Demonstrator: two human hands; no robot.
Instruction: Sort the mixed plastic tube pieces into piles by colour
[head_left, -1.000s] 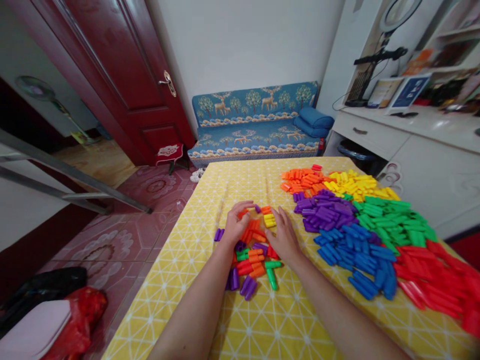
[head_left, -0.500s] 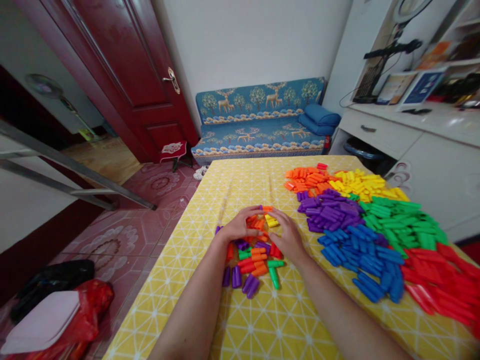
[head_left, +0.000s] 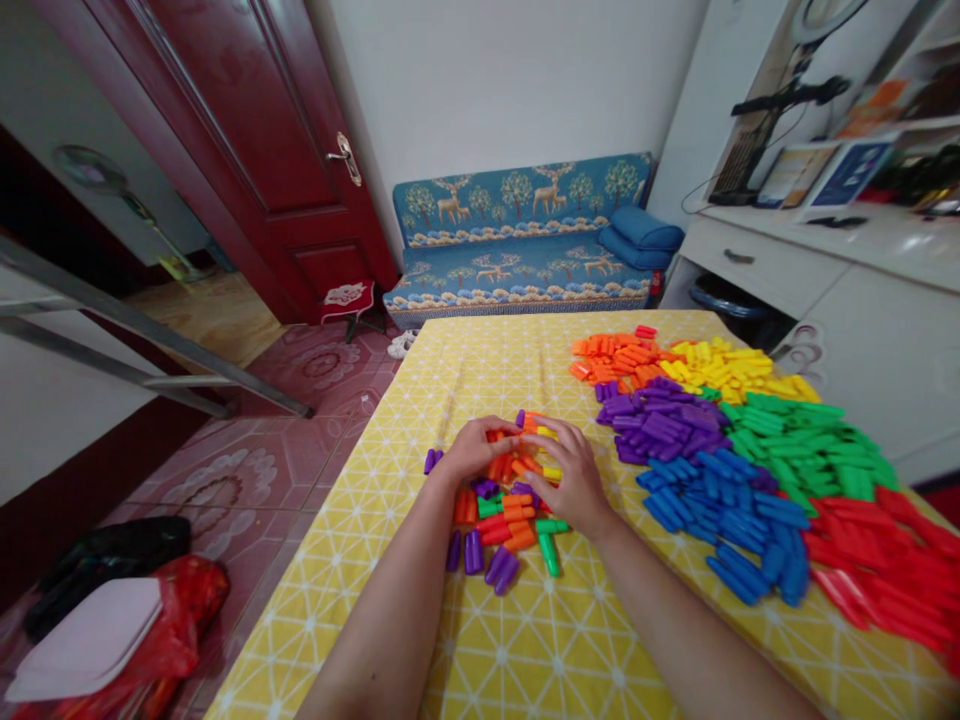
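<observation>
A small mixed heap of coloured plastic pieces, shaped like short paired tubes, lies on the table in front of me. My left hand [head_left: 476, 448] curves over its left and far side, thumb and fingers apart around orange pieces [head_left: 501, 462]. Across from it, my right hand [head_left: 576, 482] reaches over the right side with spread fingers, their tips close to the left fingertips. Yellow pieces [head_left: 551, 473] show beneath the right hand. Nearer to me are purple pieces [head_left: 501, 570], a green piece [head_left: 550, 555] and a red piece [head_left: 493, 530]. Part of the heap is hidden under both hands.
Sorted piles stand on the right of the yellow tablecloth [head_left: 337, 560]: orange [head_left: 619, 358], yellow [head_left: 731, 370], purple [head_left: 664, 420], green [head_left: 806, 445], blue [head_left: 727, 505] and red [head_left: 885, 565]. Beyond are a blue sofa [head_left: 517, 270] and a white cabinet [head_left: 885, 330].
My right hand has shifted slightly, its fingers now stretched further left towards my left fingertips. More yellow shows under it, and a purple piece at the left is now uncovered.
</observation>
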